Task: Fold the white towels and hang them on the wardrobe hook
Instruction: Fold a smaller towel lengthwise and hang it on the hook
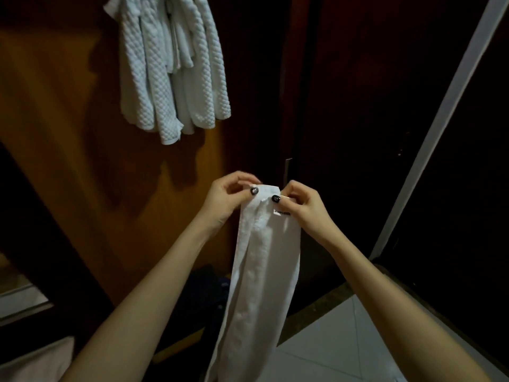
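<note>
In the lower left corner of the frame we see a pale cushion or bedding edge (41, 359), too dim to name more closely. Above it, in the upper left, a bunch of white waffle-textured towels (170, 64) hangs against the orange-brown wardrobe panel (55, 133); the hook itself is hidden behind the cloth or lies out of frame.

At the middle of the frame our left hand (228, 198) pinches the upper left corner of a folded white towel (264, 266) between thumb and fingertips, the dark-painted thumbnail pressed onto the cloth. The towel hangs straight down from this grip as a long narrow strip, reaching the bottom edge of the frame, with a small label (281, 213) near its upper right edge.

Just right of centre our right hand (305, 205) pinches the opposite upper corner in the same way, thumb on top. The two hands are near each other, the top hem stretched between them.

Behind them stands a dark wardrobe door (358, 106). A pale frame strip (446, 111) runs diagonally across the right side, and light floor tiles (344, 340) fill the lower right.
</note>
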Available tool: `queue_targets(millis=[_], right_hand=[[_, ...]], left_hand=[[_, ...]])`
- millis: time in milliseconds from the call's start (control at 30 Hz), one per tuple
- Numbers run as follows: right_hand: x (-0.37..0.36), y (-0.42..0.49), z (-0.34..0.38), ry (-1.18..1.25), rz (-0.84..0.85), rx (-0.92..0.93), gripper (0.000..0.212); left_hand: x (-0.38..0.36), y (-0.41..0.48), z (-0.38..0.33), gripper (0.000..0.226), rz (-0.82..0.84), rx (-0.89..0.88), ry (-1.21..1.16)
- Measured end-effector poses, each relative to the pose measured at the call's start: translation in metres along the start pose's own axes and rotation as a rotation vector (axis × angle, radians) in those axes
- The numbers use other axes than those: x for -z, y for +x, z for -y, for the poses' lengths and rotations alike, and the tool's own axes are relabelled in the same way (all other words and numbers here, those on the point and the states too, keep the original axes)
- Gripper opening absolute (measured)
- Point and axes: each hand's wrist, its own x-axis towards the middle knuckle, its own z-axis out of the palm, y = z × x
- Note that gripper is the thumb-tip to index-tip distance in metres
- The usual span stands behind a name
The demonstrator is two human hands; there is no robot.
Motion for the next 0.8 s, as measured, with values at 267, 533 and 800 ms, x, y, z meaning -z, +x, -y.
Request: queue_targets(millis=[267, 533, 800], right_hand=[[-0.012, 0.021, 0.001, 0.011, 0.042, 0.030, 0.019], [-0.003, 0.042, 0.000, 0.024, 0.036, 0.055, 0.018], [0.028, 0.055, 0.006, -0.451, 0.101, 0.085, 0.020]], left_hand=[[0.006, -0.016, 0.008, 0.015, -0.119, -0.055, 0.343], [-0.009, 0.004, 0.024, 0.008, -0.308, -0.288, 0.587], [-0.005, 0.032, 0.015, 0.006, -0.335, -0.164, 0.505]])
